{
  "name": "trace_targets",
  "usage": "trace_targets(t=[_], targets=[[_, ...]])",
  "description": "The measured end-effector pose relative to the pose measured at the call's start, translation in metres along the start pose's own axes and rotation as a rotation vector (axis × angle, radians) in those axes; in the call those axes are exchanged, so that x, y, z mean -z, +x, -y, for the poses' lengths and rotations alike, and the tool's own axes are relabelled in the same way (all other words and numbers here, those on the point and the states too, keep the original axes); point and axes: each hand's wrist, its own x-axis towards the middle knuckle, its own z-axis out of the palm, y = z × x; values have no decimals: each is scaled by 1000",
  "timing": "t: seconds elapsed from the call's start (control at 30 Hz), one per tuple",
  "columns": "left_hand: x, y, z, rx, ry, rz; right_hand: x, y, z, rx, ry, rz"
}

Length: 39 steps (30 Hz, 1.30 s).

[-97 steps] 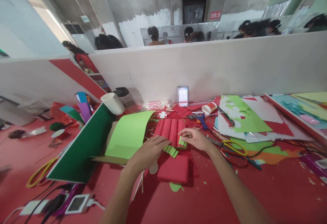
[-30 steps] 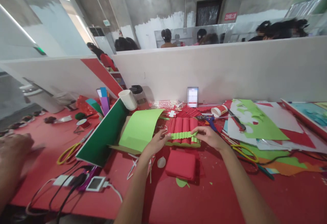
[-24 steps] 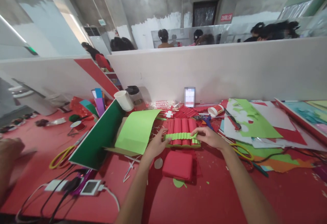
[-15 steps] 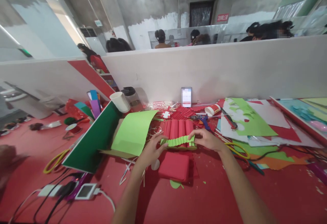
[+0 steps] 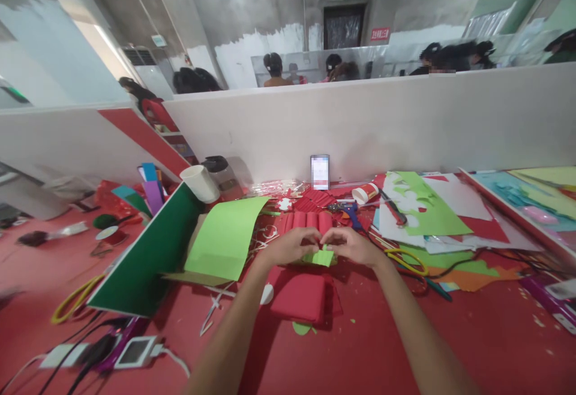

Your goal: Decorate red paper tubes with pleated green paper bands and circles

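My left hand (image 5: 290, 245) and my right hand (image 5: 348, 245) meet at the middle of the red table, fingertips together. Both pinch a light green pleated paper strip (image 5: 322, 257), pressed up into a short stack between them. Just behind the hands lies a row of red paper rolls (image 5: 306, 221). In front of them, nearer me, sits a folded red paper pad (image 5: 299, 296) with a small green scrap (image 5: 300, 328) at its near edge.
A curled light green sheet (image 5: 225, 236) leans on a dark green board (image 5: 146, 263) at left. Beyond them are a white cup (image 5: 198, 183), a phone (image 5: 320, 171), a glue bottle (image 5: 365, 192) and cut paper (image 5: 427, 212). Yellow-handled scissors (image 5: 407, 258) lie to the right. Cables and a charger (image 5: 132, 352) lie near left.
My hands have come together, squeezing the green pleated strip from its stretched length across the red rolls into a short stack. The camera has swung slightly and another person's hand at left is gone.
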Motion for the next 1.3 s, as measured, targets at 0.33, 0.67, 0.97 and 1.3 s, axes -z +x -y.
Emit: trace_targets(t=[0.33,0.67,0.97,1.3], targets=[[-8,-3,12,-35,-160,-91,-3,-2,7,-7,102,-23],[-9,-5,14,-34,-232,-60,-2,-1,7,-33,103,-31],[-5,-7,15,-22,-179,-9,-2,1,4,-27,100,-43],[-8,-6,16,1,-232,-18,-6,3,3,-19,86,-77]])
